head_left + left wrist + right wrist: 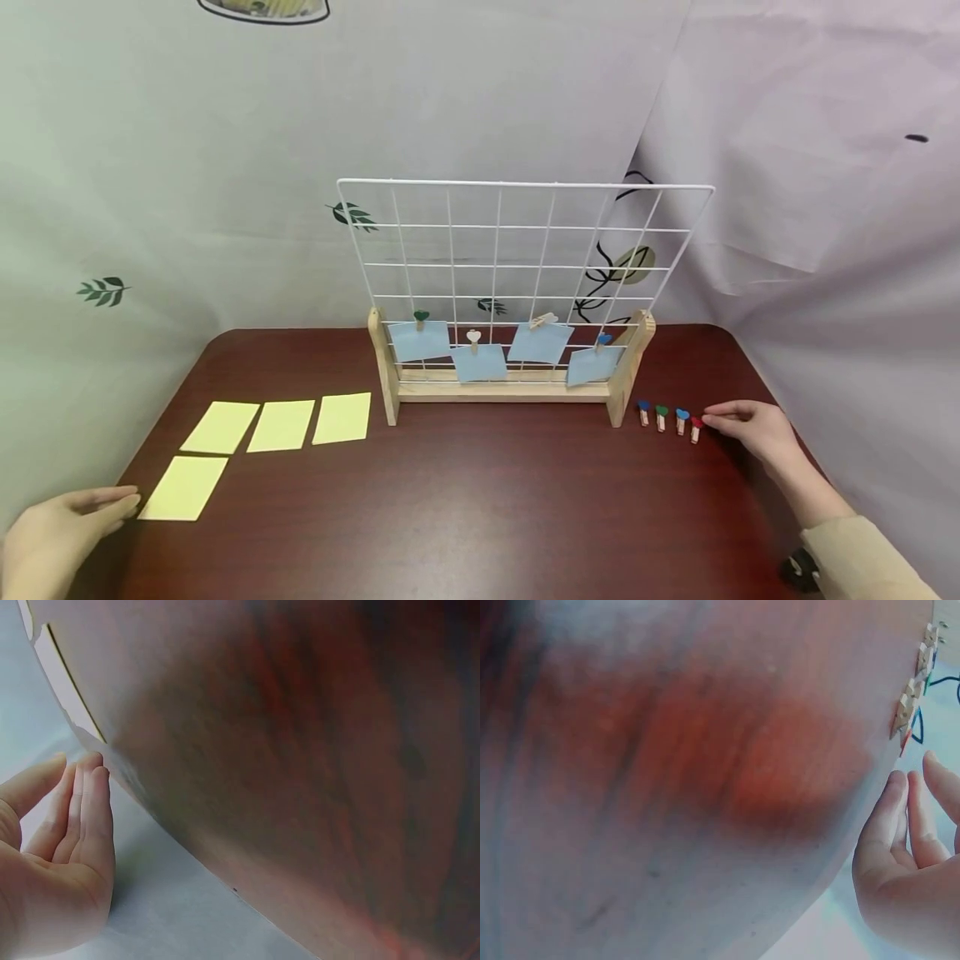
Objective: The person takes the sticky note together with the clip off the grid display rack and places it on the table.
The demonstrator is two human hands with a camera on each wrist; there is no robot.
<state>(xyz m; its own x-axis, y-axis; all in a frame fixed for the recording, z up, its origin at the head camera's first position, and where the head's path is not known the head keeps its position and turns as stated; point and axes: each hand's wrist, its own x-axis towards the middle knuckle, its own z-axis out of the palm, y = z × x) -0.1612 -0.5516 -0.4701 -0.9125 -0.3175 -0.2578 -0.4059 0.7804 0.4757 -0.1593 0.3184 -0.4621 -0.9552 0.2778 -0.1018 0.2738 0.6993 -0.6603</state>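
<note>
My left hand is at the table's left edge, fingertips close beside the nearest yellow sheet; in the left wrist view the hand has a gap between thumb and fingers and holds nothing. On the right, my right hand has its fingertips beside the clip with a red heart, the last of several small heart clips in a row. In the right wrist view the hand shows relaxed fingers, with the wooden clips beyond the fingertips. Whether either hand touches anything is unclear.
A white wire grid stands in a wooden base at the table's back, with several blue sheets clipped low on it. Three more yellow sheets lie left of it. A patterned cloth hangs behind the table.
</note>
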